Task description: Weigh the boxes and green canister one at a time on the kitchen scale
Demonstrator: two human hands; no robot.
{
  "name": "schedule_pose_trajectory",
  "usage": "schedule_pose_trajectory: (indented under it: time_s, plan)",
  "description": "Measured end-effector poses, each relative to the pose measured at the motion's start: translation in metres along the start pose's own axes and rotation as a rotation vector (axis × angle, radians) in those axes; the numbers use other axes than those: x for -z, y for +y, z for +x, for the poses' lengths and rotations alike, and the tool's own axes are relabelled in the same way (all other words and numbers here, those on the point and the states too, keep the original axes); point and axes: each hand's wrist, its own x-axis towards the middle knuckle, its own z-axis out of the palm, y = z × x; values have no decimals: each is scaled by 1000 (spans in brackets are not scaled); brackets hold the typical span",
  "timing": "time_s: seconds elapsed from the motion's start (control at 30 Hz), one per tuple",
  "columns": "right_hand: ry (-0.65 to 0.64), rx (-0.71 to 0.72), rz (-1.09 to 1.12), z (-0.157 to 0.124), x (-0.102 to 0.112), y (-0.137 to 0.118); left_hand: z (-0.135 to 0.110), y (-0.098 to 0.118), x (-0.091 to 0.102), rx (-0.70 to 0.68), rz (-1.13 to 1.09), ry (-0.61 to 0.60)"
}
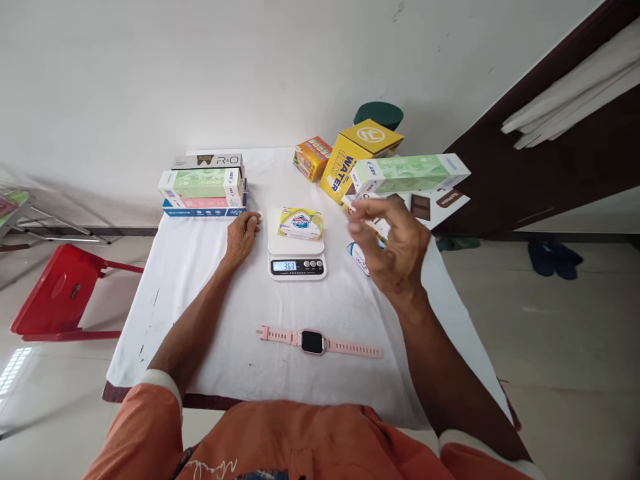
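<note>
A yellow and white soap box [301, 225] lies on the platform of a white digital scale [273, 248], whose lit display seems to read 363. Left of the scale, my left hand [242, 238] rests on the cloth with its fingers curled in and nothing seen in them. My right hand [395, 243] is raised to the right of the scale, slightly blurred, thumb and index finger curved and apart, holding nothing visible. Partly behind it is a blue and white box [358, 257]. A pink-strapped smartwatch [313, 341] is laid out flat nearer to me.
Toothpaste-style boxes [200, 183] are stacked at the back left of the white-clothed table [240, 360]. At the back right stand an orange box [313, 159], a yellow box [357, 157], a green box [413, 172] and a white box [445, 207]. A red chair [65, 293] is at left.
</note>
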Motion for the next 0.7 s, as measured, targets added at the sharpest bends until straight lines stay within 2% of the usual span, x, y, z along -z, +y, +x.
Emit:
schedule_pose_trajectory:
  time_s: [0.1,0.27,0.37,0.53,0.7]
  plan:
    - [72,-126,56,-32,10,6,0,1,0,9,6,-4]
    - [228,-230,86,-66,-1,34,-1,3,0,1,12,5]
    - [283,-222,57,-68,1,42,-2,3,0,0,7,8]
    - [294,-210,27,-65,8,45,-3,4,0,12,9,12]
    - [282,-214,20,-67,6,45,-4,6,1,11,17,10]
